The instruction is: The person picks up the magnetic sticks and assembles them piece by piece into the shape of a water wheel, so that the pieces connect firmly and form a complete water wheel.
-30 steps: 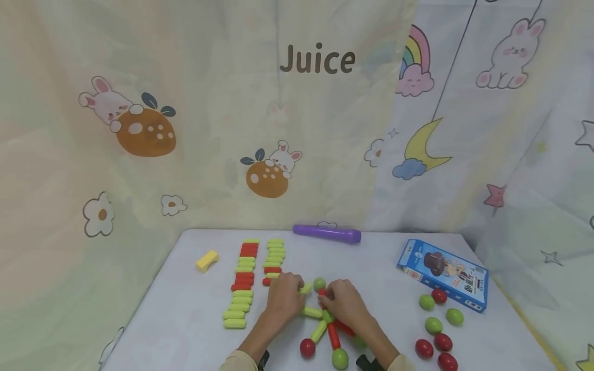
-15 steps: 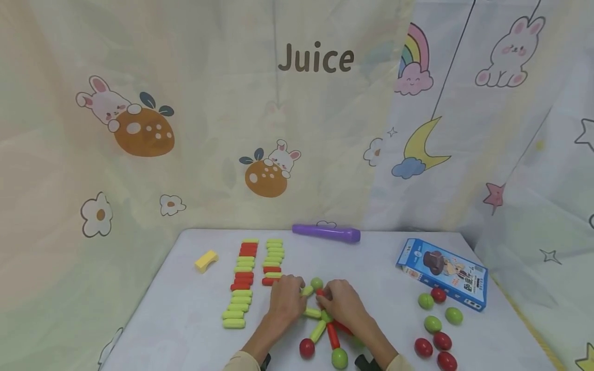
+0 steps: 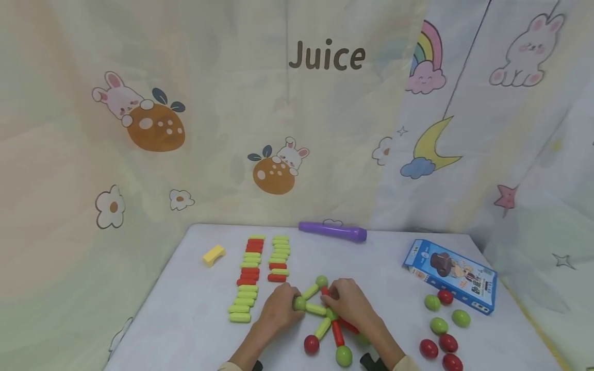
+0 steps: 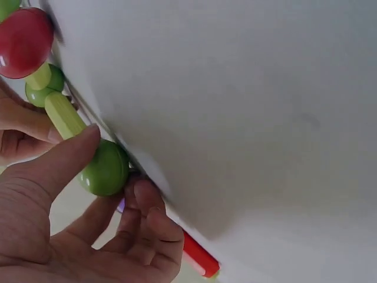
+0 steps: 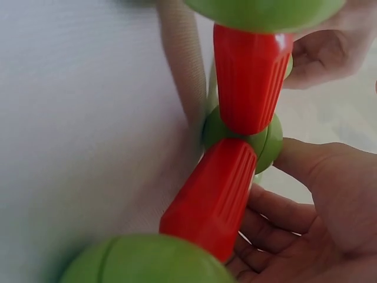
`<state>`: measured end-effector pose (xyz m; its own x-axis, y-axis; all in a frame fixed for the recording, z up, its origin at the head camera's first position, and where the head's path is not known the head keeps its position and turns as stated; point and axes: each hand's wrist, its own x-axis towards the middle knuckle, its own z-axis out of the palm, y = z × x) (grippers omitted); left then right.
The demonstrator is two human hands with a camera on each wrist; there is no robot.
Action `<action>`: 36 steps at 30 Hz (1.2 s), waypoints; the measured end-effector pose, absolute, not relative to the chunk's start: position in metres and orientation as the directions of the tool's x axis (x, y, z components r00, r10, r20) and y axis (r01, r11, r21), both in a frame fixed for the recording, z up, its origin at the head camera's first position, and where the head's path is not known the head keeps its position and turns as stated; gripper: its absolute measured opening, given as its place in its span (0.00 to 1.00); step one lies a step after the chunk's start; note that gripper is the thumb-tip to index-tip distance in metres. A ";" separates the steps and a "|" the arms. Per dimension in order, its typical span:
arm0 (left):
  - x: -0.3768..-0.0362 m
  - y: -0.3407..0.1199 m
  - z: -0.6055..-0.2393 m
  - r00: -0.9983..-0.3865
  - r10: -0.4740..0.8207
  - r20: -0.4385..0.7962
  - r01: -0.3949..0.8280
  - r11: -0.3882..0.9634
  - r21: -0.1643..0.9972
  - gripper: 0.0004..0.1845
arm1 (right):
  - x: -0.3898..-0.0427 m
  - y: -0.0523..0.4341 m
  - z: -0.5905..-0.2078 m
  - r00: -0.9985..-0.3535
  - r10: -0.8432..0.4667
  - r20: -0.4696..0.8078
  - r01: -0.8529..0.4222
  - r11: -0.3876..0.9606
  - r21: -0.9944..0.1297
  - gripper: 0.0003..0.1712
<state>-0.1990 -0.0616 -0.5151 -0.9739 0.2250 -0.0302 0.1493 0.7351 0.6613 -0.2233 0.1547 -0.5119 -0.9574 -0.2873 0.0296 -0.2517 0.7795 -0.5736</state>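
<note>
A star-like model of plastic sticks and balls lies on the table, around a green centre ball (image 3: 331,313). My left hand (image 3: 280,308) pinches a green ball (image 4: 105,168) at the model's left corner, thumb on one side and fingers beneath. Light-green sticks run from that ball to the centre and to a green top ball (image 3: 322,281). My right hand (image 3: 351,301) pinches a red stick (image 3: 325,291) between top and centre, its thumb close to the centre ball in the right wrist view. A red ball (image 3: 311,344) and a green ball (image 3: 344,356) end the front spokes.
Two columns of loose green and red sticks (image 3: 249,275) lie to the left, near a yellow arched block (image 3: 214,255). A purple tapered tube (image 3: 332,231) lies at the back edge. Several loose balls (image 3: 438,325) and a blue box (image 3: 452,274) are on the right.
My left hand has shifted down and left, uncovering the left green ball and the light-green stick up to the top ball. The right hand keeps its place. The head view has shifted slightly.
</note>
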 end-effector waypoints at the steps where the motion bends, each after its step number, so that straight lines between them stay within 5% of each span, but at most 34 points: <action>1: -0.200 -0.061 -0.516 -0.975 0.221 -0.034 0.141 0.725 0.674 0.17 | -0.223 0.155 -0.512 -0.957 -0.287 0.028 -0.250 0.779 -0.575 0.10; 15: -0.201 -0.056 -0.521 -0.980 0.191 -0.049 0.086 0.639 0.765 0.17 | -0.222 0.154 -0.510 -0.959 -0.284 0.022 -0.245 0.783 -0.571 0.09; 23: -0.204 -0.047 -0.525 -0.992 0.063 0.105 0.116 0.759 0.641 0.17 | -0.211 0.166 -0.499 -0.942 -0.332 0.058 -0.321 0.833 -0.451 0.14; 32: -0.207 -0.061 -0.523 -0.984 0.100 0.150 0.179 0.638 0.749 0.15 | -0.203 0.187 -0.507 -0.882 -0.464 0.085 -0.457 0.796 -0.397 0.17; 36: -0.210 -0.072 -0.519 -0.962 0.022 0.271 0.191 0.765 0.616 0.17 | -0.202 0.191 -0.506 -0.877 -0.472 0.093 -0.469 0.793 -0.390 0.14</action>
<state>-0.2097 -0.0718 -0.5194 -0.9623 0.0216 0.2711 0.1905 0.7647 0.6156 -0.2017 0.1912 -0.5056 -0.8765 -0.4723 0.0930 -0.4685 0.7926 -0.3902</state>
